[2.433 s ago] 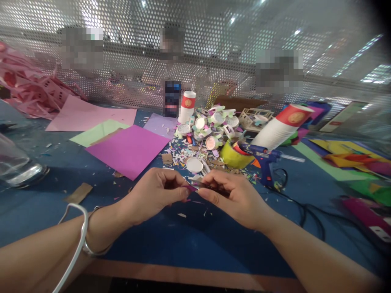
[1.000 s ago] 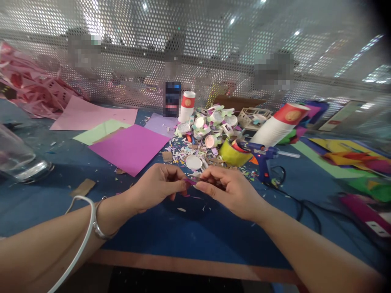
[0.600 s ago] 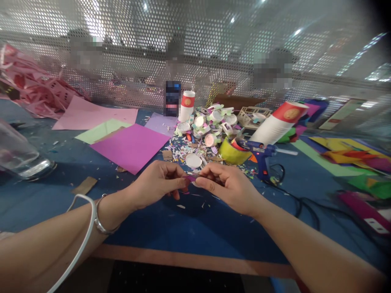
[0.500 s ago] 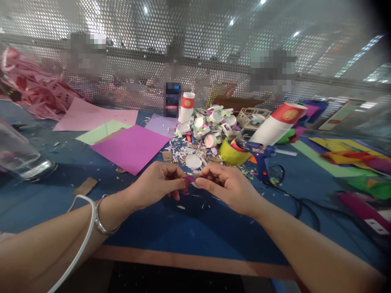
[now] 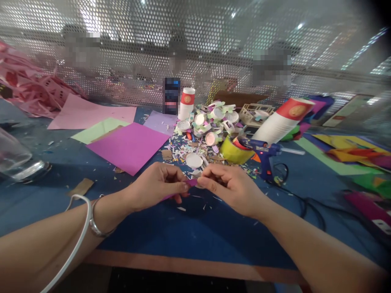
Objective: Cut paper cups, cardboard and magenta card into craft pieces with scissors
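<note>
Between my two hands runs a narrow purple paper strip [image 5: 192, 182]. My left hand [image 5: 160, 183] pinches it between thumb and forefinger, and part of it shows below those fingers. Opposite, my right hand [image 5: 227, 185] is closed on the strip's other end, its fingertips close to the left ones. Just beyond the fingers lies a white paper disc [image 5: 194, 160]. A large purple sheet [image 5: 130, 146] rests on the table left of my left hand. To the right of my right hand stands a blue glue gun [image 5: 266, 156], leaning against a yellow-green roll [image 5: 233, 151].
Paper scraps and a heap of small white paper pieces [image 5: 210, 122] cover the table's middle. Stacked paper cups [image 5: 282, 118] lean at the right; another cup stack [image 5: 187, 103] stands behind. A glass [image 5: 23, 162] is at left. The glue gun's cord [image 5: 305, 201] trails right.
More of the purple strip shows between and below my fingers. Both hands stay in nearly the same place. The view has shifted slightly.
</note>
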Motion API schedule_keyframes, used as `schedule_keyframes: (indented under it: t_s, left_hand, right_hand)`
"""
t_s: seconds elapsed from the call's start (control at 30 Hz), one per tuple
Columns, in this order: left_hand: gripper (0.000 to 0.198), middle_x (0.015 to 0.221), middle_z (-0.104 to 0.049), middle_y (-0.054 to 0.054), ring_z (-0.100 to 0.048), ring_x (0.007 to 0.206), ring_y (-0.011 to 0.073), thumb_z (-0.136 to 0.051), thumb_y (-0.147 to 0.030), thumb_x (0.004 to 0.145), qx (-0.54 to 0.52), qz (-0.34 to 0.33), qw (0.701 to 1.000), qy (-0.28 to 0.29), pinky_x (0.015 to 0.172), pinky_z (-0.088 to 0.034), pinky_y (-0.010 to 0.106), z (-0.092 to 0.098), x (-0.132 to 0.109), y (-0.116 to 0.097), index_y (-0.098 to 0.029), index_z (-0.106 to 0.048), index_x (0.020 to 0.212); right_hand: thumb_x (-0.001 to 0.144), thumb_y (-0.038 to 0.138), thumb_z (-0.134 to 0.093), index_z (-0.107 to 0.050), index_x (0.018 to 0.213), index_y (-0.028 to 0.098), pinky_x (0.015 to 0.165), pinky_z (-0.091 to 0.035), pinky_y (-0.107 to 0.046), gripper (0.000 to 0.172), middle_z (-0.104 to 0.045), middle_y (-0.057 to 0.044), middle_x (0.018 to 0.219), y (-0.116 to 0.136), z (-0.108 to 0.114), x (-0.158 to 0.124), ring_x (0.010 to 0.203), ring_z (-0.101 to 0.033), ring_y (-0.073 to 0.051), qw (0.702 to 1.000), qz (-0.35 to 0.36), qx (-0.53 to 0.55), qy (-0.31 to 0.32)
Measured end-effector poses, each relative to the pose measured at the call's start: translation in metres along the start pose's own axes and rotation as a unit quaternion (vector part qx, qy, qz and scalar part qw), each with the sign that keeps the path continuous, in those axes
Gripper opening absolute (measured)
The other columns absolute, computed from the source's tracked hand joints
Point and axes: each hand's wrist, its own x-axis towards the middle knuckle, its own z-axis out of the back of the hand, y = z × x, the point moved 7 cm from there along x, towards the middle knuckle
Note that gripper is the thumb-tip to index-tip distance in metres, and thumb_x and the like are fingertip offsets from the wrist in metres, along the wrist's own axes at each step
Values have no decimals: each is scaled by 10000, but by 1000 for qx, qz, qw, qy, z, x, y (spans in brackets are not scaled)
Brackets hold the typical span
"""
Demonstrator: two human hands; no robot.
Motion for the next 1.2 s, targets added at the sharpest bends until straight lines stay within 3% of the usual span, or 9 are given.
schedule_keyframes:
  t_s: [0.1, 0.23, 0.33, 0.53, 0.67, 0.83, 1.1, 1.2]
  left_hand:
    - [201, 724, -725, 28, -646, 615, 88, -752, -304, 827, -24, 1, 1000, -17, 588, -484, 199, 3, 0, -1, -132, -678, 754]
    - [179, 725, -735, -4, -537, 519, 44, -758, -299, 830, -77, 7, 995, -58, 473, -361, 169, 9, 0, -1, -160, -671, 758]
    - [158, 748, -741, -19, -534, 521, 40, -760, -299, 837, -87, 3, 994, -62, 490, -363, 173, 9, 0, 0, -175, -674, 787]
    - [160, 804, -759, 5, -645, 704, 79, -754, -313, 852, -83, -23, 996, -31, 643, -450, 184, 1, 0, -1, -173, -681, 823]
    - [159, 774, -744, 9, -637, 690, 84, -755, -297, 848, -60, -27, 997, -29, 679, -474, 199, -4, -1, -4, -152, -696, 817]
    - [229, 817, -752, 30, -669, 784, 129, -788, -363, 807, -39, -51, 998, -11, 756, -506, 243, -9, -2, -6, -151, -703, 819]
    - [120, 853, -776, 27, -682, 808, 103, -751, -274, 847, -35, -54, 998, 4, 777, -501, 207, -11, -5, -8, -156, -728, 854]
    - [112, 915, -791, 41, -689, 780, 102, -751, -251, 844, -28, -24, 998, 50, 711, -513, 196, -14, -8, -6, -164, -739, 913]
  right_hand:
    - [965, 466, -570, -633, 812, 179, 467, -265, -246, 331, -458, 43, 607, -1, 4, 1, 514, -358, -83, 1000, 2, -3, -15]
    - [938, 465, -622, -629, 830, 180, 476, -278, -242, 305, -524, 32, 660, -1, 11, 1, 528, -392, -76, 997, -3, 48, -61]
    - [919, 467, -654, -633, 856, 175, 475, -285, -238, 299, -534, 33, 663, -3, 13, 1, 528, -397, -72, 992, -11, 102, -77]
    - [884, 462, -701, -619, 859, 178, 476, -316, -220, 296, -513, 47, 652, -2, 6, 2, 516, -391, -62, 976, -19, 209, -61]
    - [849, 471, -731, -615, 863, 174, 553, -403, -233, 318, -592, -1, 766, -3, -2, 4, 635, -518, -101, 982, -40, 183, -36]
    - [839, 446, -735, -622, 882, 176, 581, -432, -248, 296, -632, -20, 799, -4, -9, 4, 664, -548, -123, 984, -44, 172, -6]
    - [824, 399, -763, -630, 792, 158, 562, -376, -234, 277, -548, 22, 715, 3, -4, 3, 630, -474, -94, 980, -11, 196, -37]
    - [831, 363, -768, -635, 808, 158, 514, -336, -223, 246, -529, 41, 684, 0, 0, 1, 560, -419, -64, 975, -9, 216, -56]
